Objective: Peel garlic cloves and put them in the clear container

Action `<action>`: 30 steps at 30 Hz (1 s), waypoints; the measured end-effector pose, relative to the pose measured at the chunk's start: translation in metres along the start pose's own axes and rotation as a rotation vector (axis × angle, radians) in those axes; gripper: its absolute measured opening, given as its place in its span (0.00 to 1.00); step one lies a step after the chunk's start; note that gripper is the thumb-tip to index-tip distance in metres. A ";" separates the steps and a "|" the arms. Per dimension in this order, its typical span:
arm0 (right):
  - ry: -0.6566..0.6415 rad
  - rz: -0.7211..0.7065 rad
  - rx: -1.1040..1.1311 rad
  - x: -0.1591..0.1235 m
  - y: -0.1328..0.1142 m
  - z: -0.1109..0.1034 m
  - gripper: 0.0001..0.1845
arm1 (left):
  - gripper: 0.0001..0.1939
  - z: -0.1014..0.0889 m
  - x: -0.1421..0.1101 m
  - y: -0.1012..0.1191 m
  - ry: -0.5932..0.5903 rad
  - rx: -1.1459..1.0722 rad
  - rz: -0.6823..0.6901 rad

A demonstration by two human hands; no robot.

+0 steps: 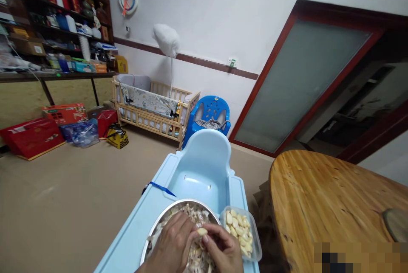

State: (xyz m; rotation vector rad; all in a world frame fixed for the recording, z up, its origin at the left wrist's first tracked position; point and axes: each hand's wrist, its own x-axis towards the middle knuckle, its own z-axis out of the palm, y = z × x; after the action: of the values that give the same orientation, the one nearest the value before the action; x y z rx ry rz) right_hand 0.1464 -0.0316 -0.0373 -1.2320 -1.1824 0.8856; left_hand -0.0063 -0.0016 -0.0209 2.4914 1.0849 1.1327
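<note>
My left hand and my right hand meet over a metal bowl full of garlic skins and cloves. Both pinch one pale garlic clove between their fingertips. The bowl rests on the light blue tray of a child's high chair. Right of the bowl, touching it, stands a clear plastic tub holding several peeled garlic cloves.
A round wooden table is close on the right. Beyond the chair stand a blue plastic chair and a wooden cot. Red boxes and bags lie on the floor at left under shelves.
</note>
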 end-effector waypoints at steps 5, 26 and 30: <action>0.138 -0.131 -0.097 -0.002 0.011 0.006 0.14 | 0.12 0.003 -0.001 0.004 0.022 0.027 0.018; 0.506 -0.150 -0.578 0.000 -0.011 -0.072 0.15 | 0.12 -0.006 -0.005 -0.013 -0.012 -0.006 0.042; 0.411 -0.100 -0.799 0.001 -0.006 -0.090 0.19 | 0.12 -0.008 -0.008 -0.022 -0.017 -0.027 0.039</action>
State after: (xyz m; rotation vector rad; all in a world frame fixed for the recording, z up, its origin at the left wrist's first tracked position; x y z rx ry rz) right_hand 0.2333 -0.0508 -0.0262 -1.8556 -1.2748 0.0326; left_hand -0.0272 0.0079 -0.0300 2.5069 1.0142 1.1266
